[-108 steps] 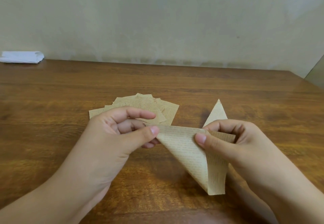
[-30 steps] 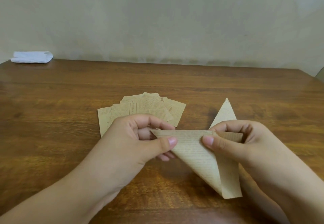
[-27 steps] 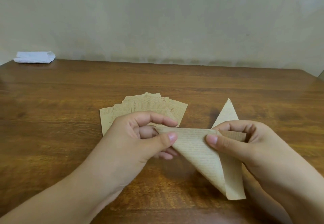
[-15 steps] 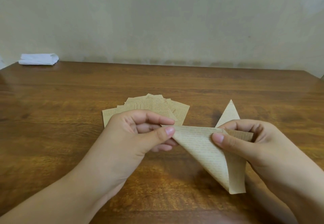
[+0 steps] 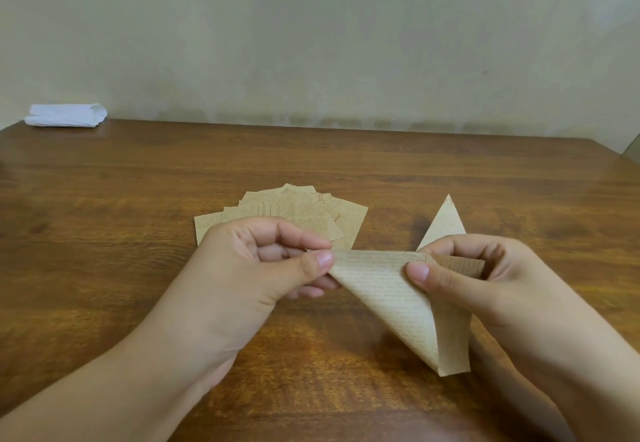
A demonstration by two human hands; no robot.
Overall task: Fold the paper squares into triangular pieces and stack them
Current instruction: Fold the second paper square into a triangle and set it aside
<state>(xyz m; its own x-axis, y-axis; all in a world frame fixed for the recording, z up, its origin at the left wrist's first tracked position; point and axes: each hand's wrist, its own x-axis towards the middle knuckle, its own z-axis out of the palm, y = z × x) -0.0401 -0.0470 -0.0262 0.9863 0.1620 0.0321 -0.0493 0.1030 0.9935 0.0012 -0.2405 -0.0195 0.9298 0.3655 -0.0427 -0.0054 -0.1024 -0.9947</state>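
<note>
Together, both hands' fingers (image 5: 320, 261) pinch the folded paper (image 5: 391, 294).

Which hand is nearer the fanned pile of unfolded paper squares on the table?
Left. The left hand sits just in front of the pile of squares, overlapping its near edge in view. The right hand is off to the pile's right, pinching the folded paper.
</note>
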